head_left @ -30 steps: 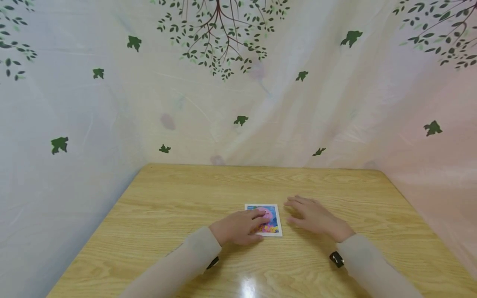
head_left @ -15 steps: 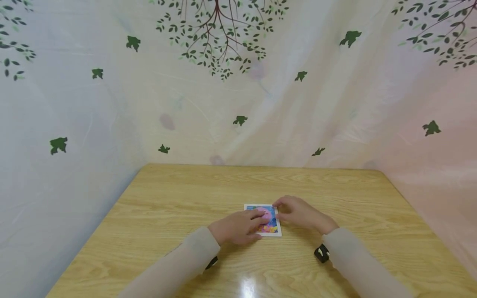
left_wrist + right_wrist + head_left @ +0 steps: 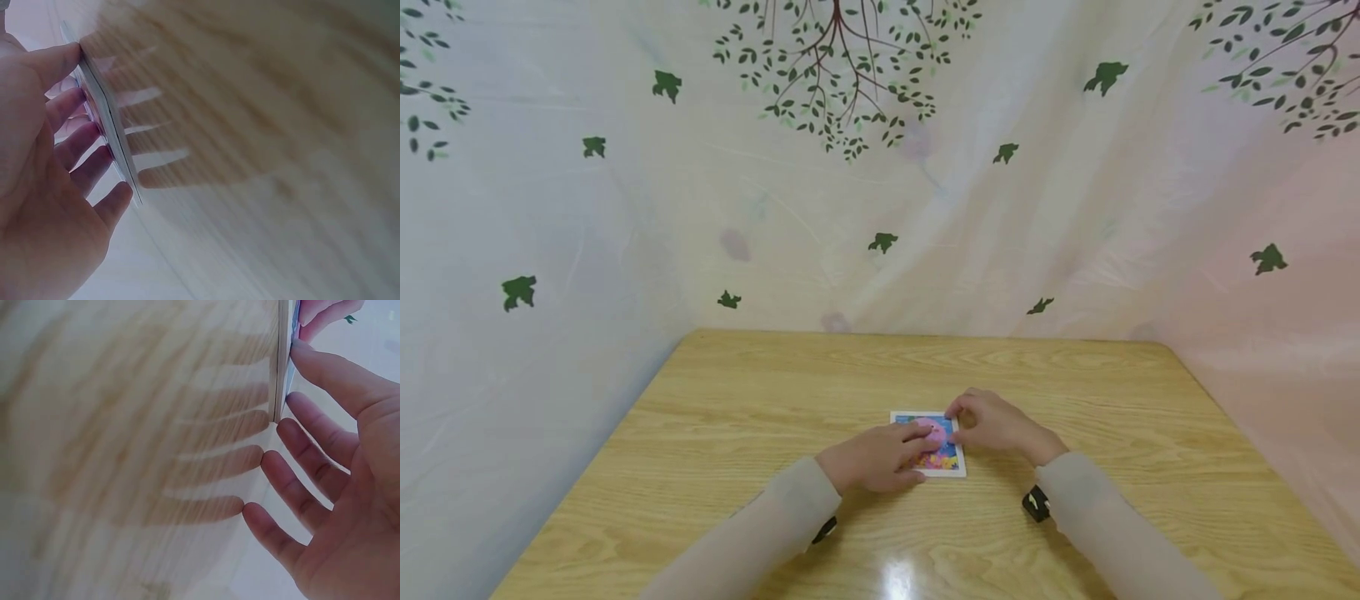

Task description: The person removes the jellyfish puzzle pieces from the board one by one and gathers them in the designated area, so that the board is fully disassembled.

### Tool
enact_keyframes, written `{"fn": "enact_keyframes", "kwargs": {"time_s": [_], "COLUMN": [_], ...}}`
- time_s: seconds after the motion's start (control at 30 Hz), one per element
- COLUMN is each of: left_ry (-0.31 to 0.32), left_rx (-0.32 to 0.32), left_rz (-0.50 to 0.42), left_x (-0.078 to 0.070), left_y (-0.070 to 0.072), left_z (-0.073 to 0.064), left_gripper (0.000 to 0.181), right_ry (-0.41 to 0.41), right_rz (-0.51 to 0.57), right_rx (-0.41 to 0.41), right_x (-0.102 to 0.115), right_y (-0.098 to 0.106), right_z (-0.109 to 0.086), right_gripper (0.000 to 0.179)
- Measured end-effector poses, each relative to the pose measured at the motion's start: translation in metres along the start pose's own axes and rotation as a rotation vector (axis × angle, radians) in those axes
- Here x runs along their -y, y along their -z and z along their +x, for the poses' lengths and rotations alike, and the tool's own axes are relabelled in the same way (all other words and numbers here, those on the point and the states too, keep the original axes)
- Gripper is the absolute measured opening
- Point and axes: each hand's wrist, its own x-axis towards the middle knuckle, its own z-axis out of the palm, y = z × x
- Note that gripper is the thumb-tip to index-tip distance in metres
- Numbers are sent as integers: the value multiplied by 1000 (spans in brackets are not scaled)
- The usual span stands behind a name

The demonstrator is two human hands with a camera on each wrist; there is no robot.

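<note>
Your left hand rests, fingers extended, across the left side of the squarish picture card, lower centre of frame; your right hand, ungripping, touches its right edge.

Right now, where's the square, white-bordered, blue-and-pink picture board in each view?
Head: the square picture board is below centre, slightly right, partly under the left hand.
Left wrist: upper left, edge-on, slanting down to the right.
Right wrist: top, right of centre, edge-on, nearly vertical.
Shared landmark: the light-brown wood-grain tabletop.
</note>
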Motion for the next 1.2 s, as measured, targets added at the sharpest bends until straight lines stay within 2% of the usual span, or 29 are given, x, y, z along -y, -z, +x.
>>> {"fn": "enact_keyframes", "kwargs": {"time_s": [0.2,0.37,0.67,0.83,0.97,1.2], "left_ry": [3,6,12,13,11,2], "left_rx": [2,0,-1,-1,-3,-4], "left_rz": [3,4,16,21,20,23], "left_x": [0,0,0,0,1,1], "left_y": [1,1,2,1,-1,-2], "left_z": [0,-1,-2,-2,-1,0], "left_gripper": [58,58,57,57,57,58], "right_ry": [-5,-41,7,-4,-29,6], "right_rz": [-4,18,90,146,205,301], "right_rx": [16,46,103,115,121,98], "right_x": [2,-1,-6,-8,-8,-14], "right_y": [2,1,3,2,0,3], "right_z": [3,8,20,24,23,13], "right_gripper": [26,21,23,24,24,18]}}
